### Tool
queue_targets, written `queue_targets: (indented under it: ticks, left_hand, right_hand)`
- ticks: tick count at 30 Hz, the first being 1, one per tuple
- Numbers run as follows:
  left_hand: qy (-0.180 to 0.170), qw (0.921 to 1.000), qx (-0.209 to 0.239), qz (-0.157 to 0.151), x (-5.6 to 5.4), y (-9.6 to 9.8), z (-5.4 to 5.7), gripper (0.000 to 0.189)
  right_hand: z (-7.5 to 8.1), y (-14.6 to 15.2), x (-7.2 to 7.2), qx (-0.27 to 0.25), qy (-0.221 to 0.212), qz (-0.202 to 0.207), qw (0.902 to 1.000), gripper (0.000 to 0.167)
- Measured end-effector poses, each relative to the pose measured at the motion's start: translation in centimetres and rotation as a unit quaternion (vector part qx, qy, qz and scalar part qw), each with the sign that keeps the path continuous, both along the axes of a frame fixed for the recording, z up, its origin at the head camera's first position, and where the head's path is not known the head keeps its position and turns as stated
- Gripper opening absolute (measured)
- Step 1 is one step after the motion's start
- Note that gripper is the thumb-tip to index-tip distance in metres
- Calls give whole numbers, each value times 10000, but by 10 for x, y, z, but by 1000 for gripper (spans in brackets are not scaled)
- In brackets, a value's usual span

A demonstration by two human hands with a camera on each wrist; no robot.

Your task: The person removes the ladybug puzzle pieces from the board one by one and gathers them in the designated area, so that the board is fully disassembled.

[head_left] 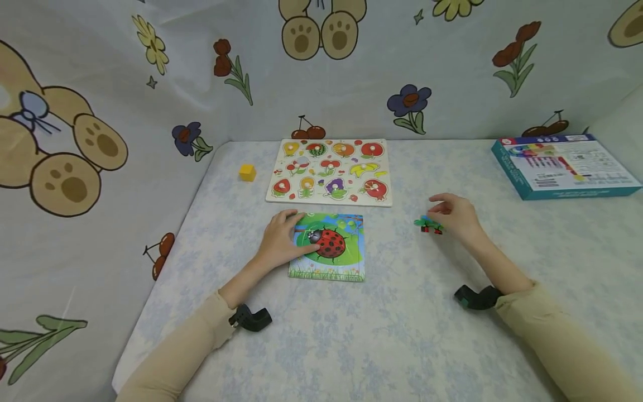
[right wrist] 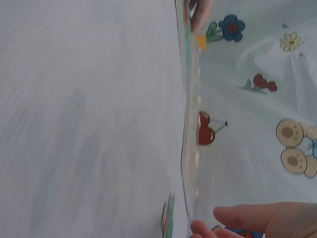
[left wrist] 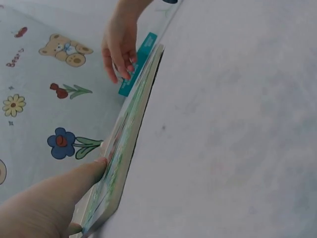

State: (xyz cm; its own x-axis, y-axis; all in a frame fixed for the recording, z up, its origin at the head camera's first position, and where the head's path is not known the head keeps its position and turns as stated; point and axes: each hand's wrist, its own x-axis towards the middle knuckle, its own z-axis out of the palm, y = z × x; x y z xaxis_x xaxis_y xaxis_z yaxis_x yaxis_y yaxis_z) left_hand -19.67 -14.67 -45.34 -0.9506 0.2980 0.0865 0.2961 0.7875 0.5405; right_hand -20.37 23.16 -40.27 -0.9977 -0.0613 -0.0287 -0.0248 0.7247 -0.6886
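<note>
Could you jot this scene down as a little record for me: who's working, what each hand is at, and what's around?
Worker: a person in beige sleeves
Left grip: resting on a ladybug board, thumb over the picture
Right grip: beside a small green-and-red piece; contact unclear
Behind ladybug board: fruit board
Left of fruit board: yellow block
Far right: teal-edged box
Surface: pale patterned tablecloth

Toward the back of the desk (head_left: 382, 340) I see a fruit peg puzzle (head_left: 358, 187), a yellow cube (head_left: 247, 172) left of it, a teal-sided box (head_left: 567, 167) far right, and bear-and-flower-printed cloth (head_left: 346, 84) behind.
</note>
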Motion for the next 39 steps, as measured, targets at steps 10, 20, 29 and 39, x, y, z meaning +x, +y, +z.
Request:
queue_targets:
  ticks: [10,20,29,39]
  left_hand:
    - [6,10000,-47,-18,-7,-8,-5,94]
    - [-20,9996,-258,129,-7,-3,-5,99]
    - [-63,9996,-210,188,-3,-6,0,97]
    - [-29,9995,-271,175,-4,-7,-2,97]
  right_hand:
    - [-1,-124,-4,-1610,-1047,1871,9634,43]
    - [-9,-182,1,-1803,-1031,1531,9661,41]
    - [-16,-199,-3,-2323,-1193,839,9617,41]
    - [-23,-196,-13,-2125,-722,552,9729,35]
